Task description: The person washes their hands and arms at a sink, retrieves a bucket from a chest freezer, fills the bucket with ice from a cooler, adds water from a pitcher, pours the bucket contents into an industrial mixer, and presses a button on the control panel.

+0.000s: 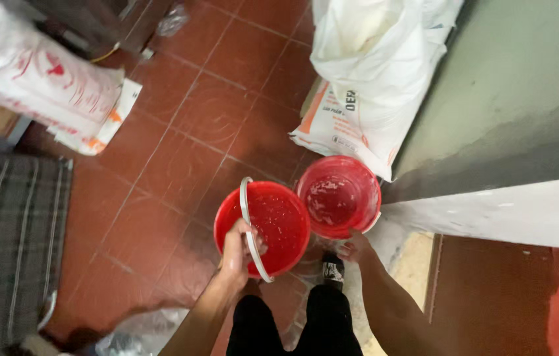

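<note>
head view, looking straight down at a red tile floor [160,198].

left hand [236,247]: closed around the white handle [248,224] of a red bucket [263,227]. fingers wrap the handle near the bucket's near rim. the handle arcs across the bucket's left side. bucket opening faces up; inside looks wet, with pale flecks on the bottom.

right hand [356,249]: at the near rim of a second bucket [339,196], also red. fingers touch or grip the lower edge; cannot tell whether they close fully on it, since the rim hides the fingertips. this bucket is tilted a little toward the camera, inside wet and flecked likewise.

the two buckets sit side by side, rims touching or nearly so, the second one to the right and slightly farther away. both are held above the floor, in front of the person's legs; black trousers [292,326] and a dark shoe [333,270] show below.

surroundings: a white sack [372,72] with printed panels leans against a grey-green wall [523,86], just behind the second bucket. another white sack [42,79] with red print lies at upper left, well apart. a grey checked mat [9,237] covers the left edge. clear plastic [134,333] lies crumpled at the bottom.
</note>
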